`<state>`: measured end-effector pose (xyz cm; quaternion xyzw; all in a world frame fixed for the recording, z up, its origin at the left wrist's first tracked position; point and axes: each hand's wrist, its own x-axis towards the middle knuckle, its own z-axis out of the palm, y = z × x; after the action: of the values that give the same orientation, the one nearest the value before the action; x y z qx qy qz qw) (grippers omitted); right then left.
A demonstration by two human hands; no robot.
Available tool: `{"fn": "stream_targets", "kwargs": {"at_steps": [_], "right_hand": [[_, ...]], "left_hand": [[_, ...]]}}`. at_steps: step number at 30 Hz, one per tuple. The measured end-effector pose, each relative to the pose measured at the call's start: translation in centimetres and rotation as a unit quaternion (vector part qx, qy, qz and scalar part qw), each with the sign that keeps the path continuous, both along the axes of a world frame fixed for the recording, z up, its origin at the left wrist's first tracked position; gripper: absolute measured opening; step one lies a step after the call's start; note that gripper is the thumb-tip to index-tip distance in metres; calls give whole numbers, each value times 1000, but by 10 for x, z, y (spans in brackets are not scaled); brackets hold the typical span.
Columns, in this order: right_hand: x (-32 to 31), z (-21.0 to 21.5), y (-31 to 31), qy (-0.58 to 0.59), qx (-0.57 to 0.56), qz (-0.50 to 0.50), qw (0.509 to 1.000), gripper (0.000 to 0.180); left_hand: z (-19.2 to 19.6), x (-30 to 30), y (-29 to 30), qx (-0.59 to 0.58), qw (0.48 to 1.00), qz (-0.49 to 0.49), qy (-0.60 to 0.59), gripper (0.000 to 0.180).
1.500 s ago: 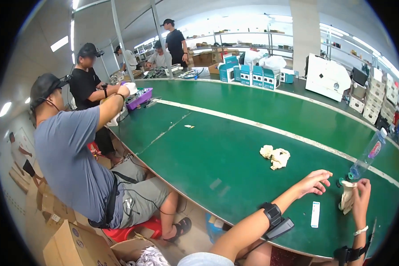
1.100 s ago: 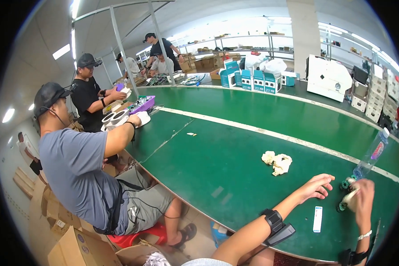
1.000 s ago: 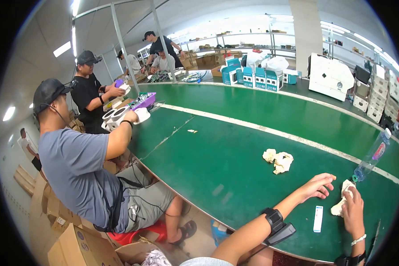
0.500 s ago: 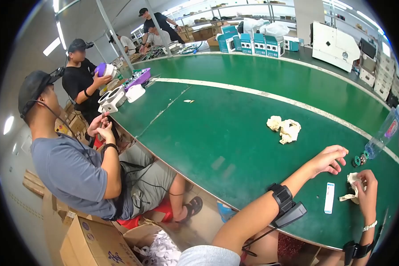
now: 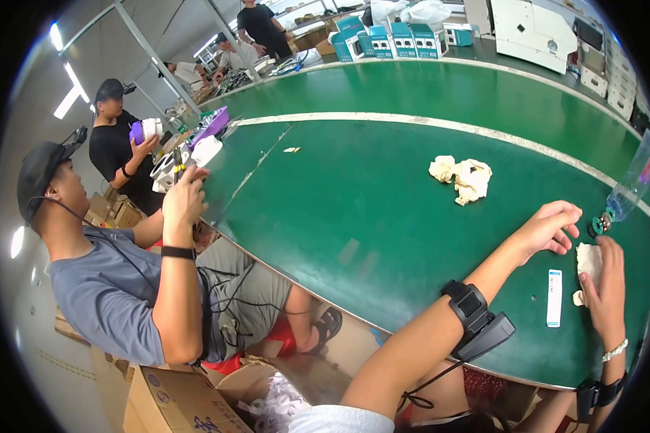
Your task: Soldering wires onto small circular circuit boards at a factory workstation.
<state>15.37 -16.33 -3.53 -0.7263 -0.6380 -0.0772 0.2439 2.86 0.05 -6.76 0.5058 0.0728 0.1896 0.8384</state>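
Note:
My left hand (image 5: 549, 229) hovers over the green table with its fingers loosely curled and apart, and nothing shows in it. Beyond its fingertips lies a small round green part with metal pieces (image 5: 599, 223), close to the mouth end of a clear plastic bottle (image 5: 632, 186) on its side. My right hand (image 5: 608, 292) rests along a cream piece of crumpled cloth or paper (image 5: 589, 258). Its fingers are stretched out, and the thumb touches the piece. Between my forearms a narrow white strip with a blue end (image 5: 554, 299) lies flat.
Two crumpled cream wads (image 5: 472, 180) lie mid-table. At the left, a seated person (image 5: 108, 289) holds a yellow-and-black hand tool; another stands holding a purple-and-white object (image 5: 146, 130). Blue boxes (image 5: 404, 40) and a white machine (image 5: 531, 36) stand behind. An open carton (image 5: 180, 400) is below.
The cream piece under my right hand has gone from bunched to flatter, and the fingers have straightened from a pinch. The seated person has raised a hand with a tool. The view has shifted.

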Motion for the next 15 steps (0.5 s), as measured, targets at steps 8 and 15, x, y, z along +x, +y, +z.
{"fn": "stream_targets", "kwargs": {"at_steps": [8, 15], "right_hand": [[19, -23, 8, -160, -41, -92, 982, 35], [32, -30, 12, -146, -48, -101, 983, 20]], "left_hand": [[2, -1, 1, -2, 1000, 8, -4, 34], [-3, 3, 2, 7, 1000, 7, 0, 34]]}}
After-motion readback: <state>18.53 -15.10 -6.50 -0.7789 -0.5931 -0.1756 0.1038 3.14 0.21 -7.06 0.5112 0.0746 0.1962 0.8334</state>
